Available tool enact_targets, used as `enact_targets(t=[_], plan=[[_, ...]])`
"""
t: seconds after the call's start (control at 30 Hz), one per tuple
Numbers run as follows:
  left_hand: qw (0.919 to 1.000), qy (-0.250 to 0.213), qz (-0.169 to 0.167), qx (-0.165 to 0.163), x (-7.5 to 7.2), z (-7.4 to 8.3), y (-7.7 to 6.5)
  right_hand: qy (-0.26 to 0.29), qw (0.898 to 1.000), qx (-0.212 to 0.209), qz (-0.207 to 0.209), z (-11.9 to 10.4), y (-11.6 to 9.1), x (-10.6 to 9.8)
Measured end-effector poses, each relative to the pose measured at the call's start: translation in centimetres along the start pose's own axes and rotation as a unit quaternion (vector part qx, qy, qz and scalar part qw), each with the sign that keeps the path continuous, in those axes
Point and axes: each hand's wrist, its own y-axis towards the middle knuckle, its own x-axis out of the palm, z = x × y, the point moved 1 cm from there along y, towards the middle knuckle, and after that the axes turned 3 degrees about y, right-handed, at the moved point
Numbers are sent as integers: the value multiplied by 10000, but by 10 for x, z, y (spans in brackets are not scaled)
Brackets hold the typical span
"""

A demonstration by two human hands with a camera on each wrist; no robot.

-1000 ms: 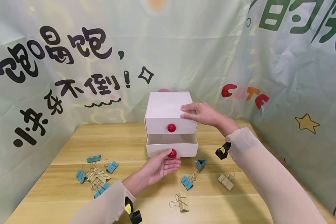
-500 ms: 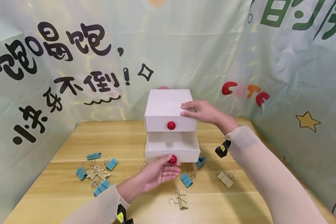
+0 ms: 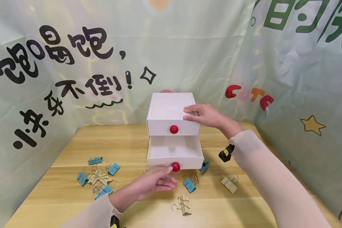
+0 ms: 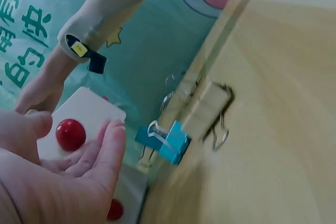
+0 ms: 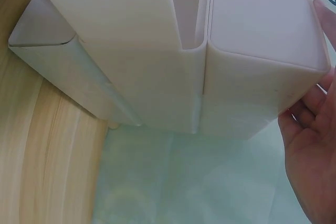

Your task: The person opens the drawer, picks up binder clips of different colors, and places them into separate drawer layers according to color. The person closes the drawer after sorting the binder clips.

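Observation:
A white drawer box (image 3: pixel 171 106) with red knobs stands at the back of the table. Its drawer (image 3: pixel 159 162) below the top one is pulled out, and the inside shows bare. Beside that drawer's red knob (image 3: pixel 175 167) is my left hand (image 3: pixel 146 184), fingers loosely extended; the thumb tip is close to the knob, and contact is hard to tell. In the left wrist view, the fingers (image 4: pixel 107 150) spread around the knob without gripping. My right hand (image 3: pixel 207 115) rests on the box's upper right edge. A lower section (image 5: pixel 47 30) shows beneath the pulled-out drawer in the right wrist view.
Several blue and beige binder clips (image 3: pixel 101 178) lie in a heap at the left. Blue clips (image 3: pixel 190 185) lie before the box, beige clips (image 3: pixel 185 205) nearer the front and to the right (image 3: pixel 229 185). A printed cloth (image 3: pixel 188 57) hangs behind the table (image 3: pixel 131 139).
The drawer has slid further out toward me. My left hand has followed, then loosened from the knob and moved slightly down and left. The right hand stays on the box.

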Motion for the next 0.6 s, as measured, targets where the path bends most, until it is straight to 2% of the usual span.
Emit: enact_targets(t=[0.07, 0.13, 0.27, 0.33, 0.4, 0.47, 0.6], plan=[[9984, 526, -108, 171, -4, 1, -5, 9, 10000, 16, -10, -2, 0, 0], [9936, 1063, -194, 342, -8, 2, -9, 19, 10000, 28, -19, -2, 0, -1], [9767, 2034, -209, 656, -11, 6, -17, 4, 10000, 58, -21, -4, 0, -1], [9602, 2674, -92, 803, -10, 7, -19, -4, 10000, 78, -3, -4, 1, -1], [9361, 3386, 26, 958, -7, 7, -21, -4, 10000, 82, 8, -4, 1, -1], [9167, 3854, 83, 1055, -4, 7, -22, 3, 10000, 78, 23, -3, 1, -1], [8888, 4429, 69, 1180, 5, 5, -23, 10, 10000, 63, 50, -1, 1, 0]])
